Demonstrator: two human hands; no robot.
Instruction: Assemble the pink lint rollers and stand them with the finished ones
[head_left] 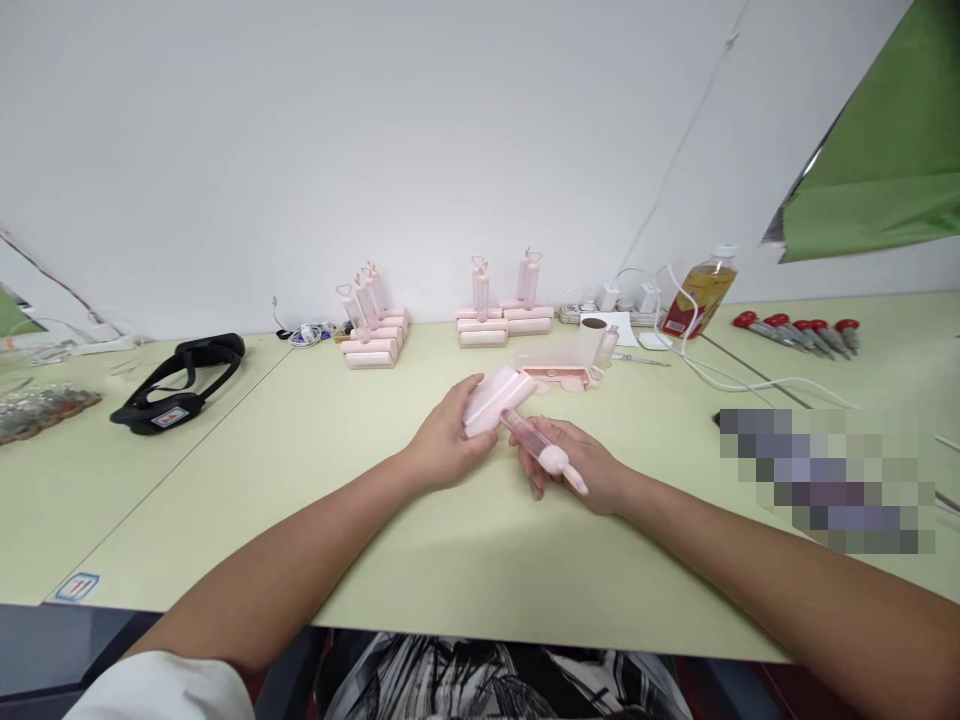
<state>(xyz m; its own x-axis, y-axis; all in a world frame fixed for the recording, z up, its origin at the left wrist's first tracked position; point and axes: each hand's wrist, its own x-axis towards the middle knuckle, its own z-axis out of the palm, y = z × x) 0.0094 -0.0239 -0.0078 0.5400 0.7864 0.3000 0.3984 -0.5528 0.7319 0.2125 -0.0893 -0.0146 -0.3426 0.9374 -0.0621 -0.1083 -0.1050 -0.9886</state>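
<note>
My left hand (444,435) is closed around the pink head of a lint roller (495,398), above the middle of the table. My right hand (574,462) has its fingers around the roller's clear handle, which ends in a pale pink cap and a loop. The head points up and to the left, and the handle slants down to the right. Just beyond my hands lie an open pink roller cover (555,374) and a white roll with a brown core (592,343). A loose clear handle (607,345) stands by that roll.
Finished-looking pink lint rollers (371,345) stand in groups along the wall, with more rollers (484,330) at centre. A black head strap (184,385) lies left. On the right are a drink bottle (701,292), white cables (712,375) and several red-capped tools (799,333).
</note>
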